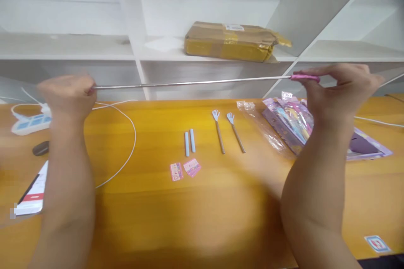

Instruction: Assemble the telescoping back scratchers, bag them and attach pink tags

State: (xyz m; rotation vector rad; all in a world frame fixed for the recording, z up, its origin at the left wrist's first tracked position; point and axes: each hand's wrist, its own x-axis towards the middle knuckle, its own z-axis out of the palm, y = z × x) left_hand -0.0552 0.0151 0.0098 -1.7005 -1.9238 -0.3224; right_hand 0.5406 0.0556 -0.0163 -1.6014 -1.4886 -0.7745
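An extended telescopic back scratcher (195, 83) stretches almost level above the table, its thin metal rod running between my hands. My left hand (70, 92) is closed in a fist around one end, hiding that end. At the other end, my right hand (341, 88) pinches the pink part between thumb and fingers. Below on the table lie two metal rods with pale blue claw heads, a left one (220, 134) and a right one (237, 134). Beside them are two light blue handle tubes (187, 143) and small pink printed cards (176, 171).
Plastic packages (284, 122) lie at the right beyond my forearm. A taped cardboard box (230, 44) rests on the white shelf (160, 52). At the left are a power strip (31, 124), a looping white cable (135, 134), a dark mouse (41, 148) and a printed sheet (33, 195).
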